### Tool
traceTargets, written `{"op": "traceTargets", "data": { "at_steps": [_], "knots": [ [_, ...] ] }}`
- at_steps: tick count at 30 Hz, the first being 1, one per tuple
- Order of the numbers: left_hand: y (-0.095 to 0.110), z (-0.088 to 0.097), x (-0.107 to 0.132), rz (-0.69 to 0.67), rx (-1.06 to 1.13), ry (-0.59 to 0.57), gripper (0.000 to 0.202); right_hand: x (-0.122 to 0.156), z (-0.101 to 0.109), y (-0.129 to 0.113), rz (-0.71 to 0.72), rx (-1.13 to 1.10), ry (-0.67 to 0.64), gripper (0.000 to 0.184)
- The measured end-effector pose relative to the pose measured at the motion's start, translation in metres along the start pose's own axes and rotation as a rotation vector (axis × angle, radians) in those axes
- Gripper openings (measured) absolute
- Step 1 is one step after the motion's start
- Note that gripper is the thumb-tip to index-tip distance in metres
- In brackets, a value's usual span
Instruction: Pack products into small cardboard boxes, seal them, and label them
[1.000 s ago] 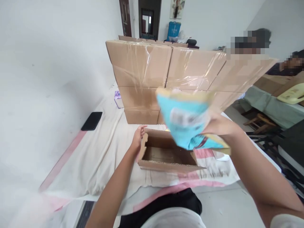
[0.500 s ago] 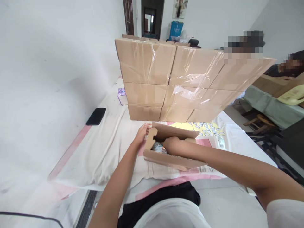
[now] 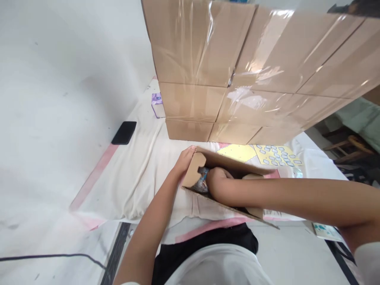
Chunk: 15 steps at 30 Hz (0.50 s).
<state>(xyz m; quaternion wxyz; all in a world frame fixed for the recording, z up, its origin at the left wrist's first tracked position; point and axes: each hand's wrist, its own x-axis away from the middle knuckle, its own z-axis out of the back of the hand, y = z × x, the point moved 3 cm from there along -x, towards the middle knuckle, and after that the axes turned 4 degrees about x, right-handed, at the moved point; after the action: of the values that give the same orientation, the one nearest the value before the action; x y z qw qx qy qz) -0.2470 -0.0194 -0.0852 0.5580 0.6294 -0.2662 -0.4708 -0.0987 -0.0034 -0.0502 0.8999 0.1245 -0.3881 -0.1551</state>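
"What's nearest?"

"A white shirt (image 3: 219, 265) and a black garment (image 3: 237, 236), with pale floor (image 3: 287, 245) beside them. A black cable (image 3: 59, 255) crosses the lower left."

"Then the bench (image 3: 113, 198)?"

"Yes, draped in a creamy, rumpled cloth with pink bands (image 3: 95, 178) along it. An open cardboard box (image 3: 191, 172) sits near the front edge, at an angle."

"Where are the hands?"

"The left hand (image 3: 185, 158) lies along the outside of the box's left end, fingertips by the far corner. I can't tell whether that grip is closed on the cardboard. The right hand (image 3: 218, 182) is down inside, next to a silvery packet (image 3: 202, 182). Its fingers are hidden, so I can't tell that grip either."

"And behind the box?"

"Yellow sheets (image 3: 239, 152), one patterned, lie flat. Off to the left are a black phone (image 3: 124, 133) and, farther back, a purple-and-white pack (image 3: 158, 106). Beyond stands a wall of taped cartons (image 3: 192, 59), its clear film catching the light."

"The room?"

"A scuffed white wall (image 3: 59, 79) on the left; at the far right, a wooden stool (image 3: 353, 144) near hanging pale green cloth (image 3: 360, 118)."
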Motion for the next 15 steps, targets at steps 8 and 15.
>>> {"op": "traceTargets", "data": {
  "at_steps": [8,15],
  "knots": [
    [-0.005,-0.010,0.006,0.253,0.135,-0.028,0.037,-0.008,0.018,0.012,0.057,0.008,-0.093,0.033],
    [0.000,-0.005,0.003,0.304,0.081,-0.054,0.037,0.109,0.025,0.078,0.128,-0.350,0.520,0.031]
  ]
}}
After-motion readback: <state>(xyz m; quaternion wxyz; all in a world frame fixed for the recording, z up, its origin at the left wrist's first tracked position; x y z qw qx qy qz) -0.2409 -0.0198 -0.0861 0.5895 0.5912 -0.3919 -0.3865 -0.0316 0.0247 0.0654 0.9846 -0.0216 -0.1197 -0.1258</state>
